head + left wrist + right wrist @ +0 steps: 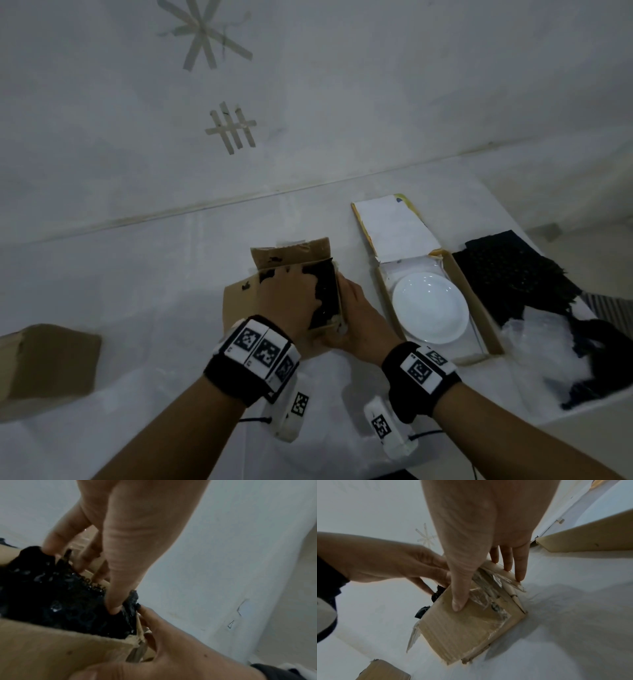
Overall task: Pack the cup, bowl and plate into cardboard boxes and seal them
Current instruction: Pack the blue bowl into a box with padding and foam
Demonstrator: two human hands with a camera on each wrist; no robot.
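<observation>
A small cardboard box (291,253) stands open at the table's middle, stuffed with black bubble wrap (327,291). What the wrap covers is hidden. My left hand (287,301) reaches into the box from above, fingers and thumb (120,588) pressing the black wrap (51,601) down. My right hand (359,318) grips the box's right side, thumb (458,599) flat on the taped wall (462,628) and fingers over the far edge. A white plate (430,308) lies in a flat open box (476,308) to the right.
The flat box's white lid (394,229) is folded back. A sheet of black bubble wrap (513,274) and some clear wrap (548,349) lie at the far right by the table edge. Another cardboard box (48,363) sits at the left.
</observation>
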